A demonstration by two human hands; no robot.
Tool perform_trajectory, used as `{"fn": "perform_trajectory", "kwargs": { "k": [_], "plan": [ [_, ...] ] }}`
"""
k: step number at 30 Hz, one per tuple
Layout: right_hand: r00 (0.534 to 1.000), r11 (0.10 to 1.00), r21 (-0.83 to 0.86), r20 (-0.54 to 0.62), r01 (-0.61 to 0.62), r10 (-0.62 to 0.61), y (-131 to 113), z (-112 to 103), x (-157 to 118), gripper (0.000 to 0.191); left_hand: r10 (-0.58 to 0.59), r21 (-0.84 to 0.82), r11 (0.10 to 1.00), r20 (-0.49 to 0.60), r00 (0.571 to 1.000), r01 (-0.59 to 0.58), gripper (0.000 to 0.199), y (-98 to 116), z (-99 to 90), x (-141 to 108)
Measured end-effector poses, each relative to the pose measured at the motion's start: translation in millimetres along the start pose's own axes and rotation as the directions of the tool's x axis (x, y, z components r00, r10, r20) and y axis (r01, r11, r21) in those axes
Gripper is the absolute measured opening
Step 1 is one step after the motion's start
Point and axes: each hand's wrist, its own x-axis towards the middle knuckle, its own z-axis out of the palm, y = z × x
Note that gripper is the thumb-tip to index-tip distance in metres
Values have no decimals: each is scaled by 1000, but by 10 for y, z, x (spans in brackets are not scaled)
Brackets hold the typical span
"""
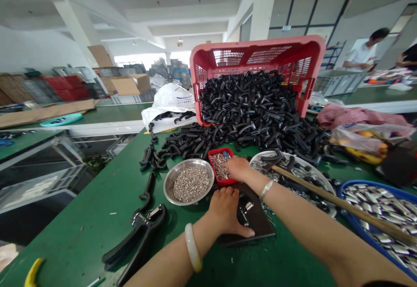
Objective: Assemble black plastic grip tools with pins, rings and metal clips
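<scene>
Head view: nearest, the left hand [223,213], thumb spread wide, rests on a dark plate [262,224] beside a spring [249,206]; its grip is unclear. Beyond, the right hand [239,168] reaches bent fingers, tips hidden, hold unclear, into a red tray [224,183] of small metal pieces [219,165], which seem to call for a fine pinch. Farther, a red crate [260,43].

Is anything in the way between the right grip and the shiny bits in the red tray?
Nothing I can see. The right grip already reaches into the red tray, fingers at the shiny bits. The left grip is in front, on the black plate.
</scene>
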Motion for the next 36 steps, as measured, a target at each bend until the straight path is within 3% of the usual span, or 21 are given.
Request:
{"fn": "perform_trajectory", "kwargs": {
  "k": [3,7,9,12,16,22,32,36],
  "plan": [
    [998,999,-42,62,-19,22,-39,94,256,25,25,-10,1000,3,1000,-25,103,-46,46,-4],
    [998,999,-49,64,-1,4,75,214,305,28,48,-104,993,-57,997,-54,103,-178,-18,-39],
    [999,999,-38,40,16,-14,162,240,267,24,-14,-154,988,-121,993,-5,84,-278,-116,24],
    [999,999,-9,-1,41,-41,258,237,205,18,-201,-98,978,-200,959,184,43,-453,-267,256],
    [996,997,41,-58,66,-64,297,213,141,19,-244,58,966,-109,964,251,25,-596,-322,661],
    [988,990,127,-149,68,-49,363,243,1,25,-261,116,959,-2,965,260,21,-583,-214,964],
    [981,981,183,-192,58,-22,375,260,-111,27,-232,155,963,54,971,221,22,-620,-166,1015],
    [969,973,210,-243,90,-38,377,165,-365,28,-210,112,972,10,978,207,21,-640,-170,981]
  ]
}}
